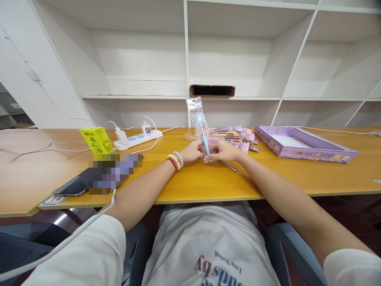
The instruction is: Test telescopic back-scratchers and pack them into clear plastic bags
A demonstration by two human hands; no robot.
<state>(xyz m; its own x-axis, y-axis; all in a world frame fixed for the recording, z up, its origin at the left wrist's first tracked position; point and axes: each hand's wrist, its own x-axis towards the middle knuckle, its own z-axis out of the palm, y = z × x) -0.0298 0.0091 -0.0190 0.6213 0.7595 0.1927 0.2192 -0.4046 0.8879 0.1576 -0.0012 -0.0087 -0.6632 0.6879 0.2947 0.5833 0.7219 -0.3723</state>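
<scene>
Between my two hands stands a light-blue back scratcher (205, 143) with a claw-shaped head, inside a clear plastic bag (195, 104). My left hand (193, 151) pinches the lower end of the bag from the left. From the right, the fingers of my right hand (222, 151) close on the bag beside the blue handle. Under my right hand a thin metal rod (228, 165) lies on the table, its far end hidden. Just behind my hands is a pile of pink and purple packets (233, 134).
A purple open box (315, 155) sits at the right of the wooden table (190, 186). On the left are a yellow carton (97, 140), a white power strip (138, 139) with cables, and a phone (74, 184). White shelves (143, 55) holding a cardboard box (212, 90) rise behind.
</scene>
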